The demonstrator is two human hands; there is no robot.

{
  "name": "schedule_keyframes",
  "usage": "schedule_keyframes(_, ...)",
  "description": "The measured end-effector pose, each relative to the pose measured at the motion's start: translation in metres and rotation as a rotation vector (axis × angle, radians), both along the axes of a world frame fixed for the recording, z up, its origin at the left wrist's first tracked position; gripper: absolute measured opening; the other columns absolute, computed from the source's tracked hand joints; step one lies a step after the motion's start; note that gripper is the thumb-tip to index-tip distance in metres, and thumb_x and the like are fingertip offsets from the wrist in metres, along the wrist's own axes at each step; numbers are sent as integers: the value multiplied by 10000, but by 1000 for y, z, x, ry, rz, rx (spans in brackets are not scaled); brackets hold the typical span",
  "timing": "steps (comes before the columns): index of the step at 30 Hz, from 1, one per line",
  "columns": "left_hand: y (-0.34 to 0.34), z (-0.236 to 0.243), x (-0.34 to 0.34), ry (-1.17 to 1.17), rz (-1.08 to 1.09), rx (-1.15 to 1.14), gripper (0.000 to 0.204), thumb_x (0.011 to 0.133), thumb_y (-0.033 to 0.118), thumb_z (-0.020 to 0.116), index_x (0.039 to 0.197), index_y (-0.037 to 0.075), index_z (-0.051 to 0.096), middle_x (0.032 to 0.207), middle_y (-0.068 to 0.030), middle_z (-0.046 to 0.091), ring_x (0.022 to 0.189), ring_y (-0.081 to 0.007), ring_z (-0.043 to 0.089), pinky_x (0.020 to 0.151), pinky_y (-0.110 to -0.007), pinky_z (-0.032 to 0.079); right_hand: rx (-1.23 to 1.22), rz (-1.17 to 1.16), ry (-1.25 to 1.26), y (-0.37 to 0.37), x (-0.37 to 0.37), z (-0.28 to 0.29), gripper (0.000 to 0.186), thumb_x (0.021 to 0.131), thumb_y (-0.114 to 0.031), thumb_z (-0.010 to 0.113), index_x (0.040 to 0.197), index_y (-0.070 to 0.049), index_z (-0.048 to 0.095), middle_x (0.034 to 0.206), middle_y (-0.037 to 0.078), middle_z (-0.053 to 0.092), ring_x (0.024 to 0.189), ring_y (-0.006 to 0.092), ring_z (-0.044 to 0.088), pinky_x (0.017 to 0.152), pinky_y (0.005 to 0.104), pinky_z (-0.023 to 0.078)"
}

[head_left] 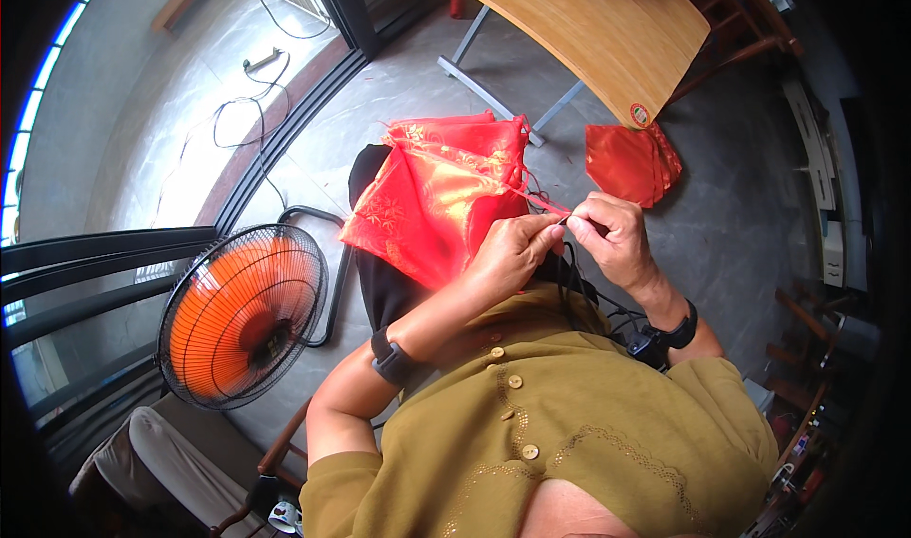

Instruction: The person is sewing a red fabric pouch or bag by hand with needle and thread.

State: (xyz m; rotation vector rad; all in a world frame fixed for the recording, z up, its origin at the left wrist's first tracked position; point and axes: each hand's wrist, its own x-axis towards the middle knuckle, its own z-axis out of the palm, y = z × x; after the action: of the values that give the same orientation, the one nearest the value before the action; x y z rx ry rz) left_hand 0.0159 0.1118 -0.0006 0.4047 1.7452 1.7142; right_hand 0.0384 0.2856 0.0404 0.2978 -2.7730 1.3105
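Observation:
A shiny red cloth with a woven gold pattern lies draped over my lap and dark trousers. From its right edge a thin red cord runs to my fingertips. My left hand is closed, thumb and forefinger pinching the cord near its end. Right beside it, my right hand is closed in a pinch, its fingertips almost touching the left ones. Something small and dark shows between the right fingers, too small to name. Both wrists wear dark bands.
A floor fan with orange blades stands at my left. Ahead is a wooden table on metal legs, with another red cloth below its corner. Sliding door frames and a loose black cable lie at the far left.

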Motion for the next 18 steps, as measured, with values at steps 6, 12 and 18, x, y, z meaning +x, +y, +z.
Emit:
schedule_keyframes(6,6,-4,2,230,111,87,266,960,197,475,951,-31,610,602,-31,526,553,-67,483,497,-262,395,-56,-6,28,-5,-1,3,80,770,-3,595,691,0,586,610,81,538,497,158,496,464,297,373)
schedule_keyframes(12,4,-3,1,257,115,44,264,954,196,483,936,-30,617,626,-58,562,540,-74,487,495,-276,401,-30,-12,41,-3,1,-2,86,775,-6,592,690,-2,582,605,70,526,489,146,481,460,288,366)
schedule_keyframes(18,-2,0,3,177,52,17,273,960,210,472,964,-24,612,589,-43,528,508,-77,475,473,-273,398,-107,-22,-1,-4,3,-4,105,781,-22,603,696,5,549,600,41,456,529,131,416,490,280,323)
